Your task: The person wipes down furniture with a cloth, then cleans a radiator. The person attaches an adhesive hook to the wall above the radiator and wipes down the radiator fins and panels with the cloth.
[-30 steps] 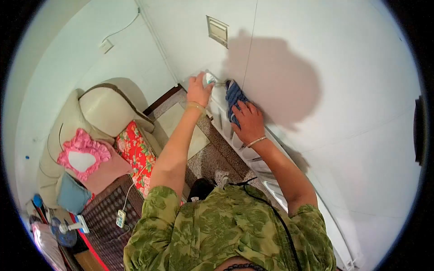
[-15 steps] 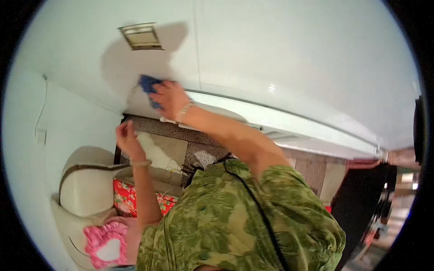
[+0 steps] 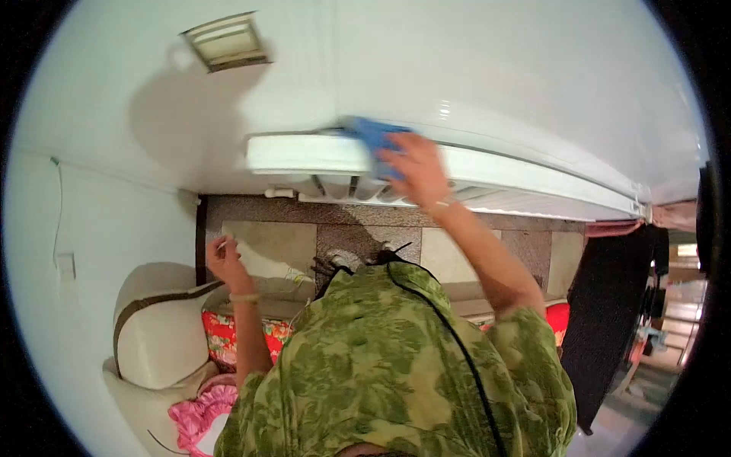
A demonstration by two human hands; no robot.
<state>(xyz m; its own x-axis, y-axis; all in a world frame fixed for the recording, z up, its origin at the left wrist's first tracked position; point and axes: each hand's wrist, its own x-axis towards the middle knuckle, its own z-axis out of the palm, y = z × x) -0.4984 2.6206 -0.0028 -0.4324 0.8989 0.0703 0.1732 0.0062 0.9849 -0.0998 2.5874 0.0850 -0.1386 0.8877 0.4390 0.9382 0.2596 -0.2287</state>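
A blue cloth (image 3: 375,143) lies over the top of a long white radiator (image 3: 304,153) that runs along the wall. My right hand (image 3: 417,167) presses on the cloth, fingers spread over its right part and slightly blurred. Over the floor at the left, my left hand (image 3: 227,260) hangs in the air with its fingers curled. Whether anything small is between those fingers does not show.
A cream sofa (image 3: 164,343) with a red floral cushion (image 3: 221,335) and a pink frilled item (image 3: 199,415) stands at the lower left. A framed wall opening (image 3: 227,43) is above. Dark fabric (image 3: 613,320) hangs at the right.
The view has turned toward the radiator. My right hand and the cloth have moved right, onto the radiator's top. My left hand has drawn away from the wall and the white thing near it.
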